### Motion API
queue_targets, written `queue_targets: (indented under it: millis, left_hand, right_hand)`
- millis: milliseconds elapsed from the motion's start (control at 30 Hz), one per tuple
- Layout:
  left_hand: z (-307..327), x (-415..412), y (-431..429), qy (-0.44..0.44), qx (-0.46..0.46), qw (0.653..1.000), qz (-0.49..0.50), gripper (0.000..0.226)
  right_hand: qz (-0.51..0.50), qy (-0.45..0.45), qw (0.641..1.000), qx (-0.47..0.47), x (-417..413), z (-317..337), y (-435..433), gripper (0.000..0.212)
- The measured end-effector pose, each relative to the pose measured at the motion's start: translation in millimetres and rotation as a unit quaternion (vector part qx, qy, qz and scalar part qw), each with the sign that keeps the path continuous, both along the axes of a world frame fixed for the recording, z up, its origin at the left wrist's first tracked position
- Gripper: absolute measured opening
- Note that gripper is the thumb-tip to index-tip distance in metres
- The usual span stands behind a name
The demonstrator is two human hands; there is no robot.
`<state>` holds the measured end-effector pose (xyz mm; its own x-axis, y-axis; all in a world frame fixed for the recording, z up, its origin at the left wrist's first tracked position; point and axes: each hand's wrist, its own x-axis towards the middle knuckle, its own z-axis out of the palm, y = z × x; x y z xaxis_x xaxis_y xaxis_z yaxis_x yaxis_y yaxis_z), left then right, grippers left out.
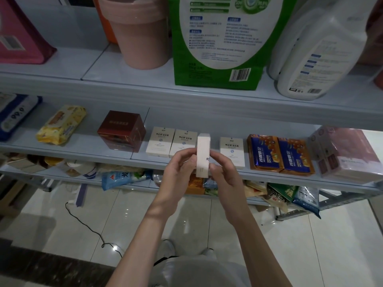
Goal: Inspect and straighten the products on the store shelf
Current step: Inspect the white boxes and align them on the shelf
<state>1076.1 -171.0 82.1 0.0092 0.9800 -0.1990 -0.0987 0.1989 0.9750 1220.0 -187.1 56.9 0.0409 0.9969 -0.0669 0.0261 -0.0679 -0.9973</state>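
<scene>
Before the middle shelf [83, 151] of a pale grey metal rack, a person holds a slim cream-white cardboard box [203, 155] upright between both hands, its narrow side turned toward the camera. The left hand [179, 169] grips the box's left face with fingers curled around it, and the right hand [222, 171] presses against the right face, fingers likewise closed on the carton. The held box is lifted clear of the shelf, in front of a gap in a row of matching cream cartons: two boxes [172, 142] stand side by side to the left of the gap and one box [232, 152] stands to its right. Left of that row sits a dark red cube-shaped box [122, 130], then a yellow soft pack [62, 124] lying at an angle, and a blue packet [16, 114] at the edge. Right of the row stand two orange-and-blue packs [280, 155] touching each other, beside a pink film-wrapped bundle [348, 154]. On the upper shelf rest a pink plastic bucket [138, 32], a green and white bag [219, 42] and a white jug [319, 54].
</scene>
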Motion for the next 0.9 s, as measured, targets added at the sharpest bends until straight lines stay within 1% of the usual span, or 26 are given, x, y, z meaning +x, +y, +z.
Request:
queue_targets:
  millis: [100, 200, 267, 367, 500, 600, 733, 767, 800, 867, 900]
  left_hand:
    - [-2.3, -0.2, 0.9, -0.011, -0.013, 1.000, 0.007, 0.024]
    - [-1.4, -0.3, 1.1, -0.012, -0.013, 1.000, 0.010, 0.026]
    - [-0.6, -0.5, 1.7, -0.016, -0.009, 1.000, 0.009, 0.026]
    - [0.1, -0.9, 2.5, -0.022, -0.009, 1.000, -0.003, 0.028]
    - [3.6, -0.3, 1.1, -0.025, 0.002, 0.999, -0.040, 0.034]
    - [2.5, -0.1, 0.6, -0.020, 0.000, 0.999, -0.036, 0.031]
    - [-0.7, -0.9, -1.0, -0.021, -0.008, 0.999, -0.030, 0.029]
    - [-1.4, -0.9, -1.3, -0.021, -0.012, 0.999, -0.037, 0.029]
    - [-2.0, -0.7, -1.5, -0.018, -0.015, 0.999, -0.044, 0.028]
    - [-4.8, -0.3, -0.8, -0.006, -0.015, 0.998, -0.054, 0.026]
    - [-6.3, 0.0, -0.6, -0.001, -0.011, 0.998, -0.057, 0.025]
  right_hand:
    - [0.012, -0.014, 1.000, 0.012, -0.4, 1.8, 0.7, 0.036]
    - [0.013, -0.021, 1.000, 0.010, -1.1, 0.1, 1.4, 0.036]
    - [0.015, -0.017, 1.000, 0.012, -1.5, 1.7, 1.4, 0.040]
    - [0.017, 0.012, 1.000, 0.021, -2.4, 5.1, 0.8, 0.045]
    - [0.002, -0.002, 1.000, 0.014, -4.7, 2.7, 0.3, 0.050]
    - [-0.004, -0.002, 1.000, 0.013, -4.7, 3.5, 0.0, 0.048]
    - [-0.037, 0.060, 0.998, 0.004, -4.6, 6.0, -1.1, 0.036]
    - [-0.051, 0.078, 0.996, -0.005, -4.8, 5.9, -1.6, 0.036]
    - [-0.061, 0.088, 0.994, -0.018, -4.7, 6.0, -1.5, 0.042]
    - [-0.069, 0.087, 0.993, -0.027, -4.3, 5.9, -0.9, 0.051]
    - [-0.069, 0.078, 0.994, -0.022, -4.3, 6.2, -0.8, 0.050]
